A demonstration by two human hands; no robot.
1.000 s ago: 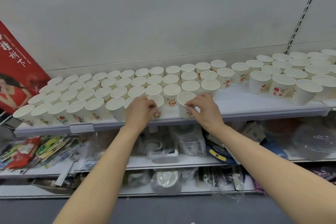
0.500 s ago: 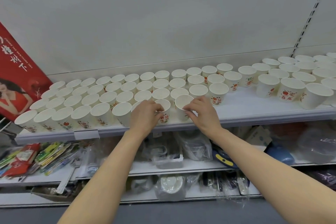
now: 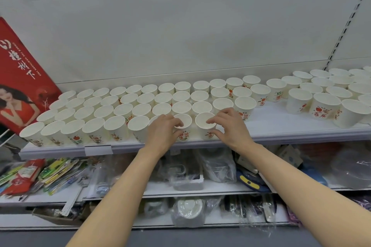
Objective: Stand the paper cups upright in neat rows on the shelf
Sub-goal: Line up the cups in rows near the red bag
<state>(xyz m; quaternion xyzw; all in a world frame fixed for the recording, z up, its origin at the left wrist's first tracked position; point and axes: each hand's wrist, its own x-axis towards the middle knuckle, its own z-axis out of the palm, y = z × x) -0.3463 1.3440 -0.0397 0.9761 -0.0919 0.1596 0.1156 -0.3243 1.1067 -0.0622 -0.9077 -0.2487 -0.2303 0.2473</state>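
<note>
I am reaching both arms up to the white shelf (image 3: 281, 124), where the paper cups (image 3: 112, 106) are standing upright in four rows on the left stretch. My left hand (image 3: 163, 133) is curling round a front-row cup (image 3: 183, 126), with fingertips hooked over its rim and the thumb against its printed side. My right hand (image 3: 230, 126) is pinching the neighbouring cup (image 3: 204, 124), the next one to the right in the same front row: the forefinger is lying over the rim and the thumb is pressing the wall lower down. Both cups are sitting on the shelf near its front edge, just beside each other, with a narrow gap showing between them.

Further right, past a bare patch of shelf, a looser cluster of cups (image 3: 325, 102) is standing upright too, less evenly lined up. A red poster (image 3: 22, 70) is leaning at the far left end of the shelf, touching the outermost cups. Below, a lower shelf (image 3: 210, 188) is carrying goods in clear plastic bags, with bright packets (image 3: 50, 172) lying at its left.
</note>
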